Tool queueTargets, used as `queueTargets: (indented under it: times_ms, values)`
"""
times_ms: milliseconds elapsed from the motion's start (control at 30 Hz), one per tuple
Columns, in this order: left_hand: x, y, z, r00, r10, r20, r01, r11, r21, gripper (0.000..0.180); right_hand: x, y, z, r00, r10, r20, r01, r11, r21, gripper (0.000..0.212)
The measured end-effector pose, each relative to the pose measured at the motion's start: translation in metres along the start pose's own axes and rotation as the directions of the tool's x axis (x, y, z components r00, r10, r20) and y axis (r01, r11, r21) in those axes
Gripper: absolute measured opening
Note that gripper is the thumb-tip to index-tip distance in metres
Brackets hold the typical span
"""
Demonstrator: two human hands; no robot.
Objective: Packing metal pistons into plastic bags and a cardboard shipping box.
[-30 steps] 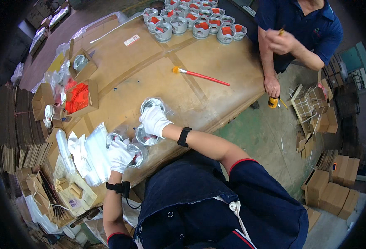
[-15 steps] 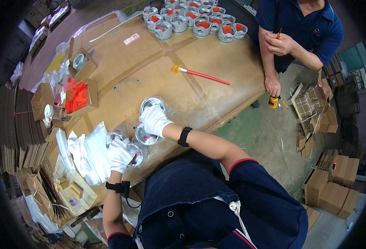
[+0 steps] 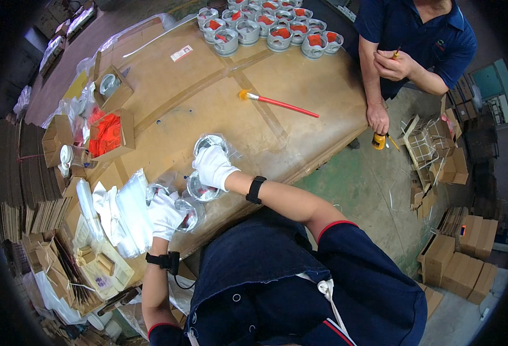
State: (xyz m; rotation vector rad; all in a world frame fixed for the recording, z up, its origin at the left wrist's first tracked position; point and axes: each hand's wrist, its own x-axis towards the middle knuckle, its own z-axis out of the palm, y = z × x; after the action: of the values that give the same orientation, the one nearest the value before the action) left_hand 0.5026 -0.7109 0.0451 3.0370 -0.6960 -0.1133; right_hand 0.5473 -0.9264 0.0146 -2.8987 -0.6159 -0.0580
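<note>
Both my hands wear white gloves and rest on clear-bagged metal pistons at the near side of the table. My right hand (image 3: 215,167) is closed over a pair of them: one piston (image 3: 209,142) shows beyond the glove and another piston (image 3: 203,189) on its near side. To its left, my left hand (image 3: 166,214) is closed over a second pair, with a piston (image 3: 187,215) showing to its right and a bagged piston (image 3: 155,191) past its fingers. Red pieces show inside some bags. The gloves hide most fingertips.
Several grey pistons (image 3: 226,44) with red inserts stand at the far edge. A red-handled brush (image 3: 283,105) lies mid-table. Clear bags (image 3: 133,216) and a box of red sheets (image 3: 128,130) are at left. Across the corner, a co-worker (image 3: 415,40) holds a small tool and a yellow container (image 3: 379,141).
The co-worker's raised hand has shifted slightly right and down with the small tool. My hands stay on the same bagged pistons.
</note>
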Motion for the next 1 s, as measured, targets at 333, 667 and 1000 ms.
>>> queueTargets:
  times_ms: [333,667,1000]
  values:
    - [0.001,0.002,-0.002,0.999,-0.014,0.03,0.015,0.999,-0.028,0.028,-0.002,0.002,0.004,1.0,0.001,-0.019,-0.001,1.0,0.016,0.017]
    - [0.002,0.004,-0.008,0.997,-0.041,0.061,0.041,0.999,0.002,0.03,0.001,0.001,0.006,1.0,0.001,-0.03,-0.001,1.0,0.005,0.017]
    - [0.001,0.002,-0.01,0.996,-0.001,0.088,0.0,1.0,0.009,0.033,0.001,0.0,-0.003,1.0,0.001,0.02,-0.001,1.0,0.002,0.017]
